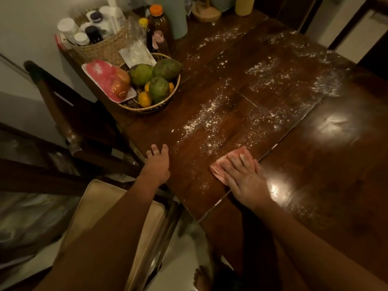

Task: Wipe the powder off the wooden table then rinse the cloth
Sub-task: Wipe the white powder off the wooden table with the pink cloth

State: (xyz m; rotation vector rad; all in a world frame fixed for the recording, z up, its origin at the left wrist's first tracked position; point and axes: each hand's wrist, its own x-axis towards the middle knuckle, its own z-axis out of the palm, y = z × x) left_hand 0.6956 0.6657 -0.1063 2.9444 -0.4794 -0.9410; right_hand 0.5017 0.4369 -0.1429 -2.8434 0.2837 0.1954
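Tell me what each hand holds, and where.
Right hand presses flat atop the pink cloth, gripping nothing. Left hand rests empty at the edge of the table.

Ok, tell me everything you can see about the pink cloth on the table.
The cloth is pink, soft-looking fabric, folded into a small flat pad with layered edges showing on its left side. It lies flat on the wooden table near the person's edge, just below a trail of white powder. The right hand presses on it with straight, spread fingers, covering most of it.
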